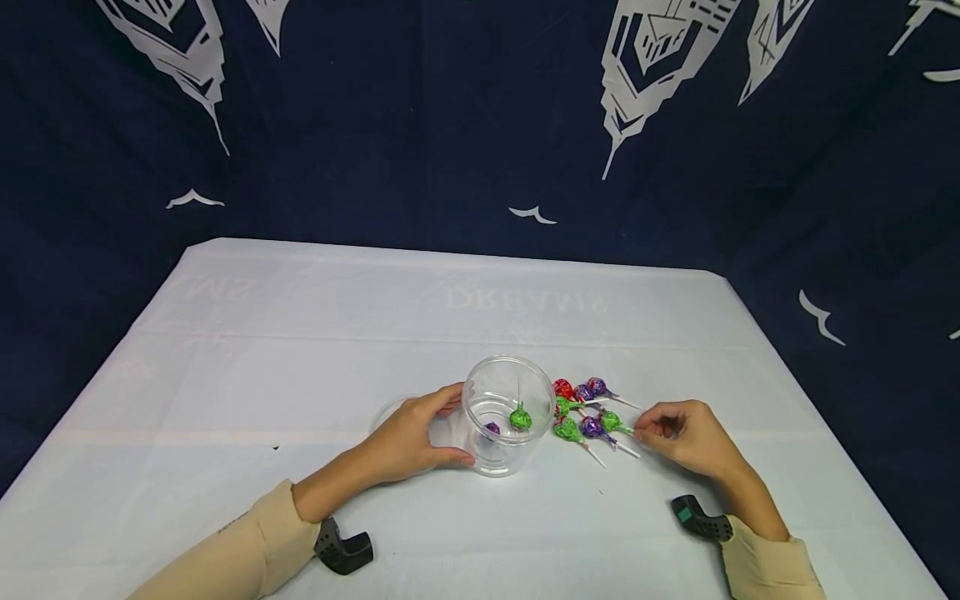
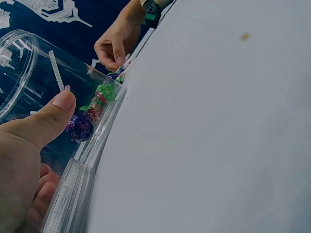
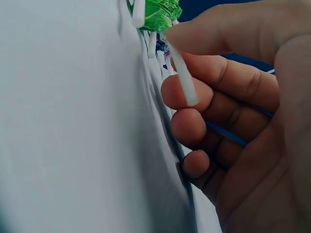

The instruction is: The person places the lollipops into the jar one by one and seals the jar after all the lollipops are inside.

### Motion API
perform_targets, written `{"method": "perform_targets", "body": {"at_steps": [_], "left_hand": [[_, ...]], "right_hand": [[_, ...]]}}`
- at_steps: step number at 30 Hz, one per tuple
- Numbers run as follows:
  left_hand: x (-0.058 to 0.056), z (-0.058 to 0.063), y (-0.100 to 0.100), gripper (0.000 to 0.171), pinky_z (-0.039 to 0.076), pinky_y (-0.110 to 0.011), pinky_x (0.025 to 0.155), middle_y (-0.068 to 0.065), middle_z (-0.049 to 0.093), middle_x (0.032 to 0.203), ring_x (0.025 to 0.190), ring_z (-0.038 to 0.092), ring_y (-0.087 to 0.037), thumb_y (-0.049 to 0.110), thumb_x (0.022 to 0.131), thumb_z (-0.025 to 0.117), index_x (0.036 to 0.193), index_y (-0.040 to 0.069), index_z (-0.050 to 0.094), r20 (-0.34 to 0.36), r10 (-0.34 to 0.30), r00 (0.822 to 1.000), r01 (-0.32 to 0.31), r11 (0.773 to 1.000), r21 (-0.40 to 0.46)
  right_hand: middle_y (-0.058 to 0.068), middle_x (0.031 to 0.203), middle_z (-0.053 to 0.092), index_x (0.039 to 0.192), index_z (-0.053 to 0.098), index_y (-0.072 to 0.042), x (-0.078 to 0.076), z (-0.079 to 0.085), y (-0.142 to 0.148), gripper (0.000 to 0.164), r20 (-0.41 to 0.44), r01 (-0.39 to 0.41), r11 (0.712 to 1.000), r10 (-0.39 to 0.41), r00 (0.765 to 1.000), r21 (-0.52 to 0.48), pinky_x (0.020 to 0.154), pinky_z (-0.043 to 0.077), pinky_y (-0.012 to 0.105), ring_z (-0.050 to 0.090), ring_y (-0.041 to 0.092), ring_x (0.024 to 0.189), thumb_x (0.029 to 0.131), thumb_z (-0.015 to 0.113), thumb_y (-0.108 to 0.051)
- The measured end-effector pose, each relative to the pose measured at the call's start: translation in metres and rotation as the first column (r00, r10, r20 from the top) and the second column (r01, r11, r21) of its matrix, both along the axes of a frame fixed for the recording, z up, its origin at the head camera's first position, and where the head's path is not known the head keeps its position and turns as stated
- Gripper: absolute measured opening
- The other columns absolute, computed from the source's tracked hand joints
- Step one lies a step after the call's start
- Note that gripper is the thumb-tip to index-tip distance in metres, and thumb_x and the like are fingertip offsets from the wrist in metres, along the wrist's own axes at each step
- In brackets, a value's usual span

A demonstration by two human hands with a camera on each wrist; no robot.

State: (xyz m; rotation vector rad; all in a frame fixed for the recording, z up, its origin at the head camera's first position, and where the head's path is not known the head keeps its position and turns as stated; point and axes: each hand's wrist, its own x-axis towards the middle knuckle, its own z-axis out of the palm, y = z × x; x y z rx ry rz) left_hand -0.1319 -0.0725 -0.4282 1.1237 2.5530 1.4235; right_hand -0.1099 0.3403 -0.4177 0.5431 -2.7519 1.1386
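Observation:
A clear plastic jar (image 1: 504, 457) stands upright on the white table, its mouth uncovered. My left hand (image 1: 405, 437) grips its side, thumb (image 2: 51, 114) toward me and fingers round the far side. Inside the jar are a green-wrapped lollipop (image 1: 520, 418), stick up, and a purple one (image 1: 492, 429). To the right, my right hand (image 1: 693, 437) pinches the white stick (image 3: 184, 82) of a green lollipop (image 1: 611, 422) between thumb and forefinger. That lollipop's head is among the others in the pile; the remaining fingers are curled in.
Several red, purple and green lollipops (image 1: 567, 429) lie close against the jar's right side, sticks mostly pointing right. A clear round lid (image 1: 387, 408) lies left of the jar, partly hidden by my left hand. A dark blue printed cloth (image 1: 420, 125) hangs behind the table.

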Motion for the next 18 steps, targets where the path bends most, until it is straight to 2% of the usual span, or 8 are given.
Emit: {"method": "perform_targets", "body": {"at_steps": [5,12,18], "left_hand": [[0.0,-0.0002,0.0004,0.088,0.052,-0.039,0.098,-0.01,0.059,0.136,0.115,0.062,-0.027,0.028,0.072,0.09,0.144,0.002,0.045,-0.002,0.0,1.0,0.0,1.0,-0.003],[-0.0002,-0.0003,0.0003,0.087,0.051,-0.04,0.098,-0.011,0.059,0.136,0.115,0.062,-0.028,0.029,0.073,0.089,0.144,0.002,0.045,0.015,-0.003,1.0,0.003,1.0,-0.001],[0.0,0.0001,0.0001,0.087,0.051,-0.04,0.098,-0.011,0.059,0.136,0.115,0.062,-0.028,0.029,0.074,0.089,0.144,0.002,0.045,0.01,-0.004,1.0,0.004,1.0,-0.002]], "right_hand": [[-0.01,0.066,0.058,0.075,0.072,-0.006,0.0002,0.0009,0.0001,0.015,-0.001,-0.019,1.0,0.019,1.0,0.023,0.049,0.041,0.019,0.049,0.003,0.059,0.071,0.08,0.006],[-0.011,0.065,0.057,0.072,0.07,-0.014,-0.0001,-0.0013,0.0013,0.023,-0.028,-0.031,0.998,0.032,0.999,0.049,0.049,0.042,0.019,0.049,0.003,0.06,0.07,0.082,0.006],[-0.012,0.066,0.058,0.072,0.07,-0.013,-0.0002,-0.002,0.0017,0.023,-0.018,-0.03,0.998,0.031,0.999,0.048,0.049,0.043,0.019,0.05,0.003,0.06,0.071,0.082,0.006]]}}
